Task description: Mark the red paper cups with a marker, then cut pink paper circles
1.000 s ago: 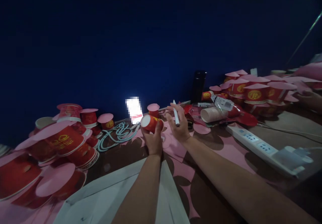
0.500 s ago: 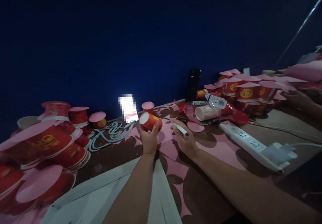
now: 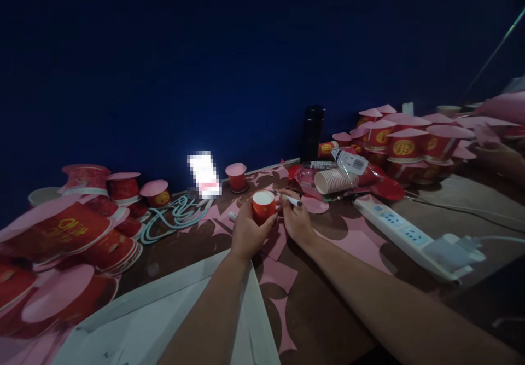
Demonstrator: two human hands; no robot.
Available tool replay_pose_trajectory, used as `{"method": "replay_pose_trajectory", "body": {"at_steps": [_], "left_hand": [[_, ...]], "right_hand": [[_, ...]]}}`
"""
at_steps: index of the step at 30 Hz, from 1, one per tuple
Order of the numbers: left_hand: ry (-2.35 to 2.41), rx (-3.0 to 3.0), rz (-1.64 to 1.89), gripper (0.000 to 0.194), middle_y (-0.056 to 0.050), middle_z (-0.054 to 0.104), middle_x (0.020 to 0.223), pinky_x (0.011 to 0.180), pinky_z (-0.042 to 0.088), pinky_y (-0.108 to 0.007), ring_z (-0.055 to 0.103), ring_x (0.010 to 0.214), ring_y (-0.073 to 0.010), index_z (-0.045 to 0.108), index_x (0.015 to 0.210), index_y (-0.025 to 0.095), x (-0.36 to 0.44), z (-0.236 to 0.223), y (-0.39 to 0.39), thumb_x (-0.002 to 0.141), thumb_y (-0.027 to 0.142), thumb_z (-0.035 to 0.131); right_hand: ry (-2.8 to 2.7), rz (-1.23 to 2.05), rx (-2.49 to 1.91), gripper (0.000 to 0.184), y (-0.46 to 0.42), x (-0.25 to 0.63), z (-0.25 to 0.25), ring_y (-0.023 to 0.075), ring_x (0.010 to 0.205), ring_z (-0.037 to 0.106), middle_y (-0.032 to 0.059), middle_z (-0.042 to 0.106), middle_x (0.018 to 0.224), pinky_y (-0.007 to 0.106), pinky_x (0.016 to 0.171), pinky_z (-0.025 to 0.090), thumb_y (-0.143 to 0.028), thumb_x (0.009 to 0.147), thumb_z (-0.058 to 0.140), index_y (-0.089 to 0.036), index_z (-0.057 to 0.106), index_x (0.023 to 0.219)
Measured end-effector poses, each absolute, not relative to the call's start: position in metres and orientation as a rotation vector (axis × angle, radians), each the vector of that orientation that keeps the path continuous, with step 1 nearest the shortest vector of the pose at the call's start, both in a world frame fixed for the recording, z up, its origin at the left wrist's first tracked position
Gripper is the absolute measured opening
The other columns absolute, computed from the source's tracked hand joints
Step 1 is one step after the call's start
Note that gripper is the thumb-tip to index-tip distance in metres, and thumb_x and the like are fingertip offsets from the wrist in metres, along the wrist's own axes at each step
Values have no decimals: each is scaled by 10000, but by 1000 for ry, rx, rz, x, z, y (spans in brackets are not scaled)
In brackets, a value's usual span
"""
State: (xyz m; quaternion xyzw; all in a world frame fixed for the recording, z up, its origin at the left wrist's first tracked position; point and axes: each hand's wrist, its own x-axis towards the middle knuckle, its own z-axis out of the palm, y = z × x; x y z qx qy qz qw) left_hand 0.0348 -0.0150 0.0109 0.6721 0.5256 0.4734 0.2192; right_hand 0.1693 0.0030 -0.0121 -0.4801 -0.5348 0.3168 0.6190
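In the middle of the head view my left hand is wrapped round a red paper cup, its white round end facing up. My right hand grips a white marker pen with a dark end, close to the cup's right side. Whether the pen tip touches the cup I cannot tell. Behind the cup stands a small red cup with a pink paper disc on top. Pink paper with round cut-outs lies under and around my hands.
A lit phone and a coiled pale cable lie back left. Red cups with pink discs crowd the left; more are piled right. A black flask, stacked cups, a power strip and another person's hand are on the right.
The cup in my left hand has turned from lying sideways to more upright. My right hand has brought the pen from apart to close beside the cup.
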Motion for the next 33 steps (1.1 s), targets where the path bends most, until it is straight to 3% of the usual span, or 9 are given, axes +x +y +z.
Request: {"method": "replay_pose_trajectory", "body": {"at_steps": [8,15,19,23,26,29,33], "left_hand": [[1939,1916,1176,582,-141,556,1147,925,401,-402,512,1105,-271,456,1207,139,29,6,-9,724,416,625],[2215,1949,1079,469,-147,576,1092,886,419,-426,540,1047,-295,520,1106,149,0,36,-1,727,412,608],[2088,1712,1270,591,-106,600,1066,815,461,-376,587,952,-243,502,1159,172,-16,35,-3,685,500,636],[2122,1520,1341,700,-91,606,1078,826,459,-379,596,949,-244,447,1236,197,-28,16,-11,659,542,642],[2212,1486,1303,736,-115,590,1131,862,442,-398,578,1017,-271,428,1263,199,-33,7,-15,658,565,633],[2223,1523,1217,729,-121,585,1153,866,438,-405,575,1034,-282,414,1277,211,-32,5,-16,670,557,625],[2210,1605,1160,712,-120,587,1161,884,427,-393,564,1065,-273,394,1287,222,-29,5,-14,690,540,615]], "right_hand": [[-1228,824,-1213,362,10,166,-20,131,596,586,24,605,739,260,549,495,-466,879,393,-183,566,1024],[-1258,846,-1257,341,7,167,-18,121,606,588,15,614,745,243,568,489,-461,871,402,-200,573,1008],[-1256,907,-1253,348,3,165,-11,113,597,585,15,611,776,229,542,477,-443,868,414,-201,570,1064],[-1306,928,-1178,399,-3,166,-4,109,584,572,21,620,799,227,530,474,-457,871,409,-197,584,1118],[-1407,823,-1120,380,-5,169,-1,121,669,603,45,660,957,266,652,506,-428,873,437,-213,598,1143],[-1502,649,-1095,311,-4,173,-2,159,928,611,47,647,1109,312,870,469,-350,869,472,-233,629,1111],[-1529,549,-1093,312,-1,176,-7,176,1073,563,41,622,1170,338,969,418,-282,853,495,-236,607,1141]]}}
